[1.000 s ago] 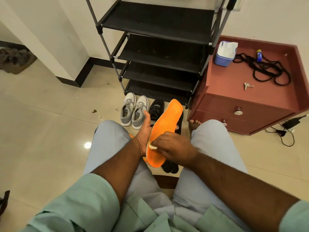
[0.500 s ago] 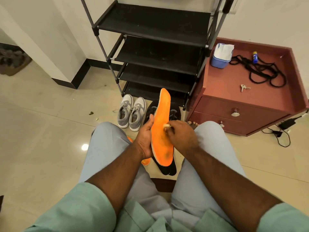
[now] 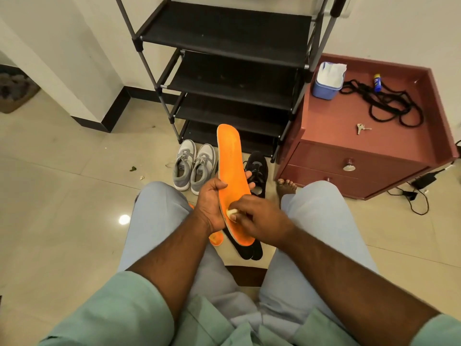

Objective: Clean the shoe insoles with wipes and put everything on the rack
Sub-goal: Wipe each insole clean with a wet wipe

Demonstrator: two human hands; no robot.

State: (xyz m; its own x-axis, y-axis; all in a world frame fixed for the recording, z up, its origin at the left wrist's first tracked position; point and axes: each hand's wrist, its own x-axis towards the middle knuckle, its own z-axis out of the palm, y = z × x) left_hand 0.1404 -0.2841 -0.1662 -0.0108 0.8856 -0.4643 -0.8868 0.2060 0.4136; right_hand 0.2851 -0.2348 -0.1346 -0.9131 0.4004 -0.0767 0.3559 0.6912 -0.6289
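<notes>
My left hand (image 3: 212, 203) grips an orange insole (image 3: 230, 161) by its middle and holds it nearly upright above my knees. My right hand (image 3: 259, 218) pinches a small wadded white wipe (image 3: 230, 213) against the insole's lower part. A second orange insole (image 3: 216, 238) and dark insoles (image 3: 249, 252) lie on the floor under my hands, mostly hidden. Ahead stands the black shoe rack (image 3: 224, 33) with bare shelves. A grey pair of sneakers (image 3: 195, 166) and a black shoe (image 3: 258, 168) sit on the floor in front of it.
A red-brown cabinet (image 3: 336, 136) stands right of the rack, carrying a blue tub of wipes (image 3: 328, 79), a black cord (image 3: 389, 106), keys (image 3: 361, 128) and a small blue-yellow tube (image 3: 377, 82). A charger cable (image 3: 419, 193) lies on the tiles at right. My bare foot (image 3: 287, 186) rests beside the cabinet.
The insole has swung from tilted right to nearly upright. My right hand with the wipe went up to the insole's middle, then came back down to its lower part.
</notes>
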